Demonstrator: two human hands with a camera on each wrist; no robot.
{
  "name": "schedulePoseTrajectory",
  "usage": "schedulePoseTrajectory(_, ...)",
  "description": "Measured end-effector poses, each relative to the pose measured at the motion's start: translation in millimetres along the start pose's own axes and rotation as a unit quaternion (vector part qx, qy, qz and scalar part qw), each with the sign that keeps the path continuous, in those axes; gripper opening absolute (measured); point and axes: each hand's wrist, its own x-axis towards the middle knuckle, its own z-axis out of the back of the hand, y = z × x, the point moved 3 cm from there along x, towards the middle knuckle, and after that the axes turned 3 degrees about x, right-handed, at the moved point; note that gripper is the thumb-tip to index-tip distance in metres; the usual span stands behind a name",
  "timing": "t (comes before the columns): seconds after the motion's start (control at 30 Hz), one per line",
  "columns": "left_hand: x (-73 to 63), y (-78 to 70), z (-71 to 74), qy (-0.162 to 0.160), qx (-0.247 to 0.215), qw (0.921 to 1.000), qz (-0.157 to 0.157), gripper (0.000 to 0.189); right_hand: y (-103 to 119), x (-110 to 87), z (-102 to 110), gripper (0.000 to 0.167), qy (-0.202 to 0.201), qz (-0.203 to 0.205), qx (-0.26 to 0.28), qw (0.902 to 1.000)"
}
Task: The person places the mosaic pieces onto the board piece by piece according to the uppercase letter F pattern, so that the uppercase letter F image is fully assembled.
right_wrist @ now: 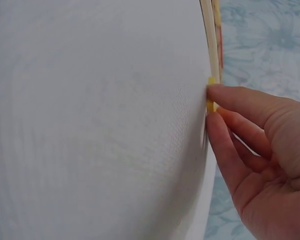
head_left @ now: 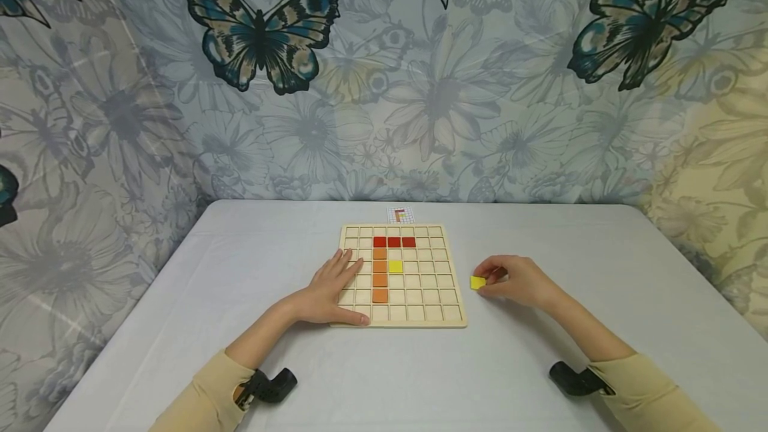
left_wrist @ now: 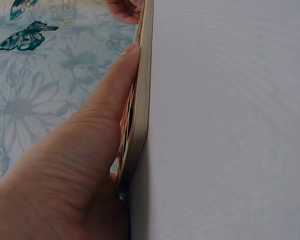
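A wooden grid board [head_left: 420, 315] lies flat on the white table. Three red tiles [head_left: 394, 243] form a row near its far edge, and several orange tiles [head_left: 380, 280] run in a column toward me. One yellow tile [head_left: 396, 267] sits right of that column. My left hand [head_left: 330, 292] rests with spread fingers on the board's left side, thumb along the near edge. Right of the board, my right hand [head_left: 513, 280] pinches another yellow tile [head_left: 477, 283] between thumb and fingertips. The right wrist view shows that yellow tile [right_wrist: 211, 95] edge-on, close over the tablecloth.
A small pattern card [head_left: 401, 215] with a coloured grid lies just beyond the board's far edge. The white-covered table [head_left: 528, 365] meets a wall hanging [head_left: 444, 99] with butterflies and flowers. Black wrist cameras [head_left: 273, 385] stick out from both beige sleeves.
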Motion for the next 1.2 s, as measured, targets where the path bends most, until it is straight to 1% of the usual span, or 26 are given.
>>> schedulePoseTrajectory(0.3, -0.1, 0.2, 0.5, -0.001, 0.002, 1.0, -0.002, 0.109, -1.0, 2.1, 0.3, 0.024, -0.009, 0.03, -0.017, 0.9994)
schedulePoseTrajectory(0.4, -0.1, 0.5, 0.3, -0.001, 0.002, 1.0, -0.002, 0.109, -0.8, 2.4, 0.2, 0.024, -0.009, 0.035, -0.017, 0.9992)
schedulePoseTrajectory(0.6, -0.3, 0.2, 0.3, 0.001, 0.002, 1.0, -0.001, 0.109, 0.7, 2.7, -0.7, 0.024, -0.021, 0.024, -0.014, 0.9994)
schedulePoseTrajectory(0.77, -1.0, -0.2, 0.6, 0.0, -0.002, 1.0, -0.002, 0.109, 4.0, 5.7, -3.2, 0.024, -0.032, 0.019, 0.007, 0.9993)
schedulePoseTrajectory(1.0, -1.5, -0.4, 0.9, 0.0, 0.0, 1.0, -0.005, 0.109, 9.7, 13.5, -10.5, 0.026, -0.026, 0.017, 0.023, 0.9992)
schedulePoseTrajectory(1.2, -0.8, 0.5, 0.2, -0.002, -0.001, 1.0, -0.006, 0.109, 19.8, 21.7, -15.0, 0.029, -0.025, 0.025, 0.036, 0.9987)
